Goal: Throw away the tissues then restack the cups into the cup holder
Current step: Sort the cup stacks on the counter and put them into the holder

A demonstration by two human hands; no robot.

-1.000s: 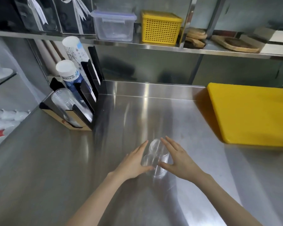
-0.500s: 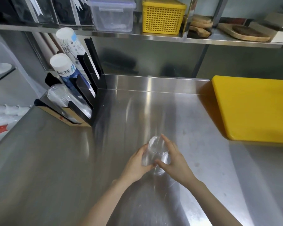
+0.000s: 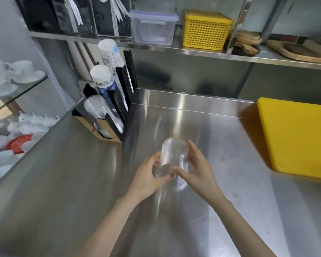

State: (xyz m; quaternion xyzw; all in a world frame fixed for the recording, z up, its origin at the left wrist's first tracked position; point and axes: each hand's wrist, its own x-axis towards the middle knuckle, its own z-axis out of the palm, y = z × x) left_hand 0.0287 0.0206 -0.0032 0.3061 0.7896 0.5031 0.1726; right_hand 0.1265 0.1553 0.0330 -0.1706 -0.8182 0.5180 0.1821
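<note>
Two bare hands clamp a short nested stack of clear plastic cups [image 3: 171, 160], upside down; left hand [image 3: 146, 175] and right hand [image 3: 196, 169] press opposite sides, and the stack, half a second ago low by the brushed steel counter [image 3: 220, 136], now appears lifted above it. No tissues show; next, by judgement, it goes to the black slotted cup holder [image 3: 117, 112] at rear left, beside the yellow cutting board [image 3: 295, 140].
</note>
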